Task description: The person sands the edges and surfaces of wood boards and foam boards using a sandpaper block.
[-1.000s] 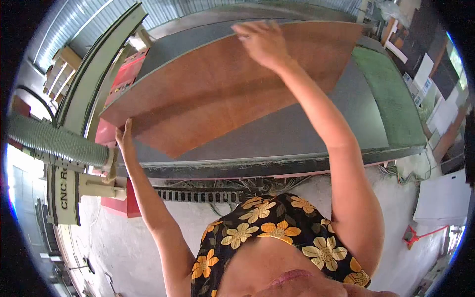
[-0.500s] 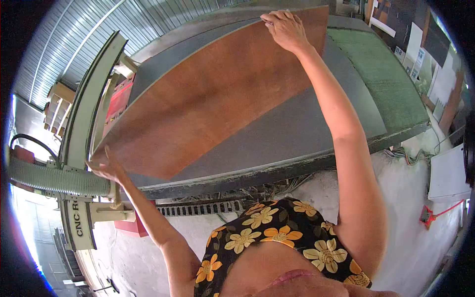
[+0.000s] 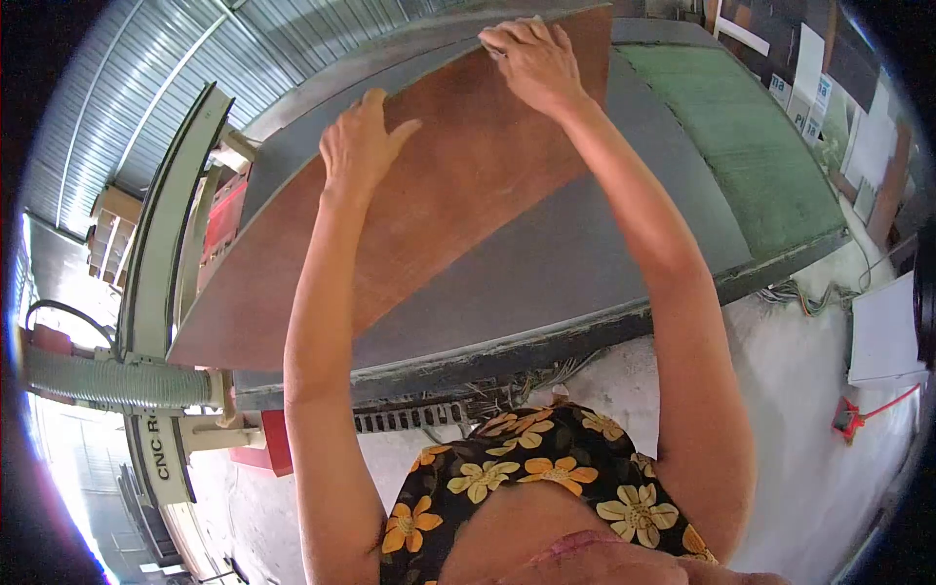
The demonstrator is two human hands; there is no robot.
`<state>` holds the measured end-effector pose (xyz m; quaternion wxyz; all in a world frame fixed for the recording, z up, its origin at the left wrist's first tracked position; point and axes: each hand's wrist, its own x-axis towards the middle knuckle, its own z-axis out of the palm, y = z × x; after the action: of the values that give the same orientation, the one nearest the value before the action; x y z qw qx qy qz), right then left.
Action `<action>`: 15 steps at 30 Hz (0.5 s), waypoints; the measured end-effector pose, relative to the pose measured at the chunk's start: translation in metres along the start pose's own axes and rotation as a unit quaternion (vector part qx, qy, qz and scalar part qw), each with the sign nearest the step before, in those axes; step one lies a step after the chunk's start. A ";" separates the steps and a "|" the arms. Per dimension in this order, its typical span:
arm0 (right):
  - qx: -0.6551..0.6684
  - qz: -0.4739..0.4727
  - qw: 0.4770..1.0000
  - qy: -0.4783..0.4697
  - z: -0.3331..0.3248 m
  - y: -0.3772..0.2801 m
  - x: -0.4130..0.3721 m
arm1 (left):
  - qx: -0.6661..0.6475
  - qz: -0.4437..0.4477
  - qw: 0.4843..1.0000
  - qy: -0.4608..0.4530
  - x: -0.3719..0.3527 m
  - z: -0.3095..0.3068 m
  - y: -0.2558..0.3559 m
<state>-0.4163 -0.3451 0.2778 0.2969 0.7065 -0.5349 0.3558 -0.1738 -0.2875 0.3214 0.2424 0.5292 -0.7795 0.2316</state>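
A large reddish-brown plywood sheet [image 3: 458, 195] lies slanted across the grey bed [image 3: 575, 253] of a CNC router. My left hand [image 3: 359, 144] rests on the sheet's far long edge, fingers curled over it. Further right along the same edge, my right hand [image 3: 531, 60] grips the sheet near its far corner. Both arms reach out over the bed from the near side.
The router gantry [image 3: 171, 244] with a ribbed dust hose [image 3: 107, 382] stands at the left end of the bed. A green mat [image 3: 751, 146] covers the bed's right end. White panels [image 3: 882, 331] and a red tool [image 3: 858, 414] lie on the concrete floor at right.
My left hand has left the sheet's near-left corner and moved up to its far edge. The sheet has slid further left along the bed.
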 end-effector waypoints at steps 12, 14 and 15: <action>0.031 0.081 0.996 0.006 0.002 0.099 -0.006 | 0.045 -0.023 0.999 0.012 0.000 0.011 0.004; 0.028 0.103 0.980 0.166 0.039 0.146 -0.016 | 0.046 -0.034 0.998 -0.001 0.000 0.008 0.008; 0.075 0.120 0.952 0.271 0.047 0.162 -0.020 | 0.052 -0.039 0.998 -0.009 -0.002 0.004 0.009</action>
<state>-0.5678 -0.4126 0.2408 0.3320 0.5343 -0.4869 0.6061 -0.1819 -0.2851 0.3160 0.2170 0.5731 -0.7472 0.2574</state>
